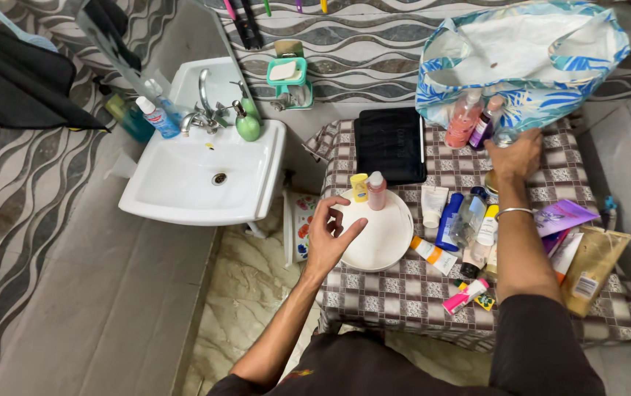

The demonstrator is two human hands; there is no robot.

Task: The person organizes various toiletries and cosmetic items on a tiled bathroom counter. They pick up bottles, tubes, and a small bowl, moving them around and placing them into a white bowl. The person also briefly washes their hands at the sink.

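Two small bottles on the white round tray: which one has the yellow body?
The yellow bottle, the left of the pair at the far edge of the white tray. The bottle beside it is pinkish with a white cap. Left hand hovers just near them.

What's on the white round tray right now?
Two small bottles stand at the far rim of the tray: a yellow bottle and a pink bottle. The left hand hovers over its near left edge and covers that part.
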